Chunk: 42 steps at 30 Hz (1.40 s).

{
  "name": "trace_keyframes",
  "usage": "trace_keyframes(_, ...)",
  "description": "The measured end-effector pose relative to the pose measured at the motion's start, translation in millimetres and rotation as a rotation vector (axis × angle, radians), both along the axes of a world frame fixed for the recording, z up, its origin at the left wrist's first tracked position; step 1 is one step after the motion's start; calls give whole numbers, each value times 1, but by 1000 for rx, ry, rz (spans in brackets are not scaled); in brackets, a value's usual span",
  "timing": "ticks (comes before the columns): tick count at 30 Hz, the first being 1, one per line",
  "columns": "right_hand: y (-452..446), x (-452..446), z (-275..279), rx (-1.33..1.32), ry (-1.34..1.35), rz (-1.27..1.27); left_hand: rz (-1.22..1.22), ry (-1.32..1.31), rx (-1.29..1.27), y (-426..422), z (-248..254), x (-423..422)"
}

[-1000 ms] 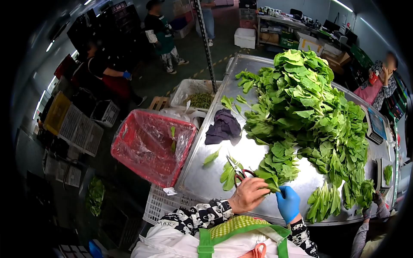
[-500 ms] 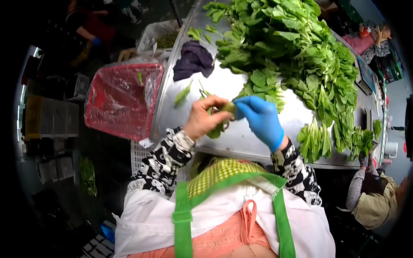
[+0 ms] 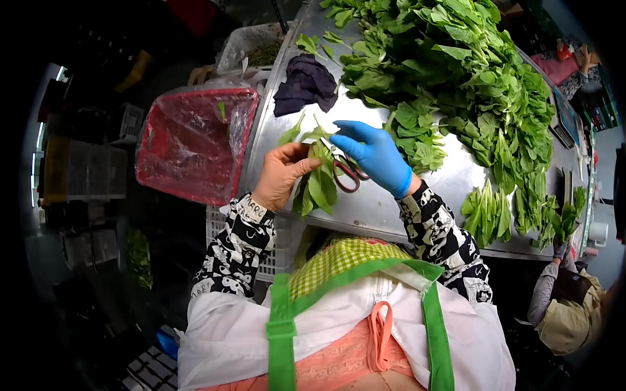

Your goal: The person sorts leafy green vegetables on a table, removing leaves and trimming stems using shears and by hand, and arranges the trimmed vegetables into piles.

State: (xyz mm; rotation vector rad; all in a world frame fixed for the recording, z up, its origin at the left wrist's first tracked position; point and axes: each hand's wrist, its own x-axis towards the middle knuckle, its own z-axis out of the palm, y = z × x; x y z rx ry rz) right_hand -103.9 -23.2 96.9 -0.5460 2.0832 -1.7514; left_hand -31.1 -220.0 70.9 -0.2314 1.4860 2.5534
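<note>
My left hand (image 3: 285, 173), bare, is closed with thumb and fingers on a small bunch of green leaves (image 3: 321, 188) at the near left of the metal table. My right hand (image 3: 378, 156), in a blue glove, is just right of the bunch, its fingers stretched out and apart, fingertips close to the pale stems. Below those fingers are scissors (image 3: 347, 177) with dark red handle loops; leaves and glove hide their blades. A few loose leaves (image 3: 291, 133) lie just beyond my left hand.
A large heap of leafy greens (image 3: 450, 72) covers the far and right side of the metal table (image 3: 375, 212). A dark purple cloth (image 3: 305, 85) lies near its left edge. Beside the table stands a plastic-lined red crate (image 3: 195, 146). A person (image 3: 574, 300) works at the right.
My hands have separated; before, their fingertips met over something greenish. My left hand is now lower and further left on the leaves, and the scissor handles show more clearly.
</note>
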Motion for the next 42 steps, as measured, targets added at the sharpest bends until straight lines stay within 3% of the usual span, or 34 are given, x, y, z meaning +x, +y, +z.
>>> trace_keyframes(8,-5,14,-17,-62,-160,46,-112,-29,-261,3,11,-3)
trace_keyframes(10,-2,11,-18,191,112,-20,-130,-31,-345,-2,9,-4)
trace_keyframes(11,-1,7,-32,176,315,-107,-123,-43,-316,-4,6,-4)
trace_keyframes(12,1,8,-41,174,316,-106,-115,-52,-288,-7,3,-3)
trace_keyframes(14,6,9,-56,399,419,-97,-106,-56,-263,-13,-3,-2)
trace_keyframes(16,9,14,-68,772,341,96,-21,-138,-61,-16,-10,-3)
trace_keyframes(18,11,26,-100,899,459,91,-55,-133,-35,-19,-11,-2)
trace_keyframes(24,7,31,-139,1031,696,-18,-68,-354,293,-25,-15,1)
trace_keyframes(28,5,33,-128,1083,638,74,-20,-392,260,-23,-7,2)
trace_keyframes(30,8,31,-114,1033,510,104,-48,-380,209,-30,-13,4)
trace_keyframes(32,17,26,-98,691,121,90,-78,-367,159,-34,-17,5)
trace_keyframes(33,16,28,-103,497,118,-36,-102,-308,86,-34,-17,7)
trace_keyframes(36,25,34,-93,482,47,-24,-123,-251,-20,-30,-15,11)
trace_keyframes(42,18,55,-63,241,308,13,-135,-192,-119,-23,-14,15)
